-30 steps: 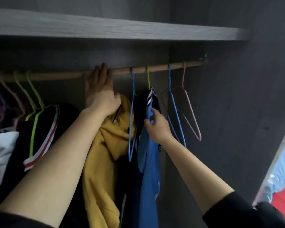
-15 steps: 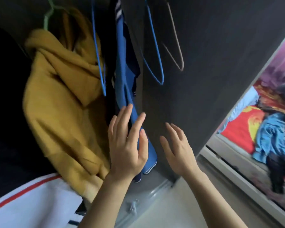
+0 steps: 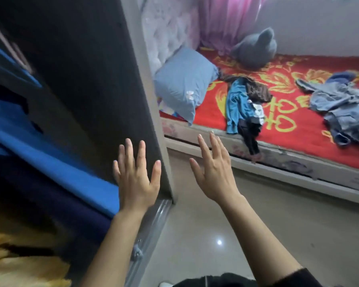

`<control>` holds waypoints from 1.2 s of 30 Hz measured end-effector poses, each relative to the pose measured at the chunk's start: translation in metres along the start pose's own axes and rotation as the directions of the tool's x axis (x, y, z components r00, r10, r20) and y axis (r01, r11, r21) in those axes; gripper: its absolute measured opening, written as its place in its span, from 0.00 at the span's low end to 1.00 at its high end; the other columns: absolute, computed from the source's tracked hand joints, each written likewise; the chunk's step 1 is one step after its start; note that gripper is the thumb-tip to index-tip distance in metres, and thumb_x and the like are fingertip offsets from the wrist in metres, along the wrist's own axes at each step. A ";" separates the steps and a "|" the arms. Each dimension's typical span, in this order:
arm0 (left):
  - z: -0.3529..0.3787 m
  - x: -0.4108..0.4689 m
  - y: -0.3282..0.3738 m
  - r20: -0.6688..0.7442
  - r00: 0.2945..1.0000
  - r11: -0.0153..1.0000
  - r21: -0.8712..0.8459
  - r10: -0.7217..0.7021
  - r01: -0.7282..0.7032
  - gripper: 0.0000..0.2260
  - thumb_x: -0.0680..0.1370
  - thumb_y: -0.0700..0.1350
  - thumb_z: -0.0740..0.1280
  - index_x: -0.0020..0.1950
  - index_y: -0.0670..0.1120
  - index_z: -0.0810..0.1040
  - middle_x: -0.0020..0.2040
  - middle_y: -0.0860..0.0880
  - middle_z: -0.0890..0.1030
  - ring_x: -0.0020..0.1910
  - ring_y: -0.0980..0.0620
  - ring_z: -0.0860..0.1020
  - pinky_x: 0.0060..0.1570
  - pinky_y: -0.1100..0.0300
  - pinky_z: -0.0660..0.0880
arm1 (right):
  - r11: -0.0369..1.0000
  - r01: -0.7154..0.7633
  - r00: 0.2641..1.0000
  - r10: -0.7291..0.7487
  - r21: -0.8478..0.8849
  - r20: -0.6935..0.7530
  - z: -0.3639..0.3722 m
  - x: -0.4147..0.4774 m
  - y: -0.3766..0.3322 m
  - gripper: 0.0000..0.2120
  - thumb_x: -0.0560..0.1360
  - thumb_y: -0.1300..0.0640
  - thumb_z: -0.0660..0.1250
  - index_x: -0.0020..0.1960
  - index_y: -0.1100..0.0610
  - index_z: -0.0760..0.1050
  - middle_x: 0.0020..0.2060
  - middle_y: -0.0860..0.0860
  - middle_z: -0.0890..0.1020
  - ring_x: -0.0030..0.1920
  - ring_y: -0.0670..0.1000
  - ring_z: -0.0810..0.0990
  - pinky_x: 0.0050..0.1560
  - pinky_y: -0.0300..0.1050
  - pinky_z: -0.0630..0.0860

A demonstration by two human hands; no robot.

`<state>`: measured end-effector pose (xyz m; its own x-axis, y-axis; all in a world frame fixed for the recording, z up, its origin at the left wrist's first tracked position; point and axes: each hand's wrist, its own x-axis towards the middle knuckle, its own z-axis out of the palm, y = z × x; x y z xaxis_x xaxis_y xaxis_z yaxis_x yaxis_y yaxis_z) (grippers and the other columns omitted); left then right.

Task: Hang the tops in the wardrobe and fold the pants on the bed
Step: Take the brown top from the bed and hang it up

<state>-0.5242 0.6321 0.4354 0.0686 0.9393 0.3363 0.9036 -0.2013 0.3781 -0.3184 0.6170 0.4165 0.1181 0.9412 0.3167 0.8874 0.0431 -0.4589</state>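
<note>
Both hands up, fingers spread wide, holding nothing. The left hand (image 3: 136,179) is in front of the dark matte wardrobe (image 3: 81,79) panel, the right hand (image 3: 214,172) over the glossy floor (image 3: 298,214). A blue top (image 3: 50,158) and a mustard hoodie (image 3: 19,266) hang inside. A crumpled pile (image 3: 243,104) and a denim heap (image 3: 344,104) lie on the fuzzy red bed (image 3: 288,139). Its yellow lettering's too blurry to read.

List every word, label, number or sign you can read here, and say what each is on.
Nothing reads clearly enough to quote.
red bedspread: large yellow character-like motifs, seen sideways and distorted; not readable with certainty.
blue pillow: a small white mark near its lower corner, too small to read.
pile of clothes: a white patch with dark marks, too blurred to read.
</note>
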 end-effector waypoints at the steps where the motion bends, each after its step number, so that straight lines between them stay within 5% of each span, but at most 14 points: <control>1: 0.010 0.003 0.023 0.021 0.999 0.999 -0.001 0.032 -0.032 0.30 0.79 0.60 0.53 0.79 0.49 0.58 0.80 0.43 0.51 0.79 0.44 0.49 0.73 0.38 0.52 | 1.000 -0.026 1.000 0.026 -0.011 -0.014 -0.013 -0.003 0.021 0.31 0.80 0.46 0.62 0.79 0.53 0.57 0.79 0.61 0.56 0.78 0.62 0.55 0.75 0.62 0.58; 12: 0.142 0.004 0.307 0.259 0.875 0.913 -0.109 0.409 -0.394 0.32 0.79 0.63 0.52 0.80 0.56 0.48 0.81 0.47 0.41 0.79 0.47 0.40 0.75 0.40 0.43 | 0.880 -0.471 0.866 0.449 -0.056 -0.220 -0.173 -0.088 0.276 0.39 0.78 0.41 0.63 0.81 0.50 0.48 0.80 0.58 0.47 0.79 0.61 0.47 0.77 0.61 0.49; 19: 0.203 -0.003 0.381 0.366 0.771 0.848 -0.125 0.521 -0.514 0.33 0.77 0.66 0.49 0.80 0.56 0.49 0.81 0.48 0.41 0.79 0.46 0.40 0.74 0.40 0.44 | 0.768 -0.641 0.743 0.624 0.013 -0.240 -0.197 -0.125 0.357 0.40 0.76 0.39 0.60 0.81 0.49 0.47 0.80 0.58 0.47 0.79 0.61 0.47 0.78 0.61 0.49; 27: 0.280 0.061 0.411 0.405 0.788 0.883 -0.138 0.464 -0.449 0.33 0.78 0.65 0.49 0.80 0.56 0.46 0.80 0.48 0.39 0.79 0.48 0.38 0.74 0.41 0.43 | 0.776 -0.625 0.778 0.610 -0.087 -0.146 -0.184 -0.062 0.434 0.40 0.78 0.41 0.63 0.81 0.49 0.44 0.80 0.57 0.43 0.80 0.59 0.43 0.78 0.59 0.45; 36: 0.375 0.243 0.451 0.404 0.875 0.964 -0.112 0.266 -0.241 0.32 0.80 0.64 0.50 0.81 0.53 0.45 0.80 0.47 0.38 0.79 0.47 0.38 0.76 0.43 0.44 | 0.828 -0.506 0.856 0.517 -0.242 -0.018 -0.188 0.144 0.548 0.40 0.78 0.43 0.63 0.81 0.49 0.44 0.80 0.55 0.43 0.80 0.57 0.41 0.78 0.59 0.45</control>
<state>0.0588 0.8740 0.3640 0.4708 0.8810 0.0464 0.8074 -0.4514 0.3799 0.2688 0.7128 0.3668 0.5681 0.8215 0.0488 0.7829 -0.5213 -0.3396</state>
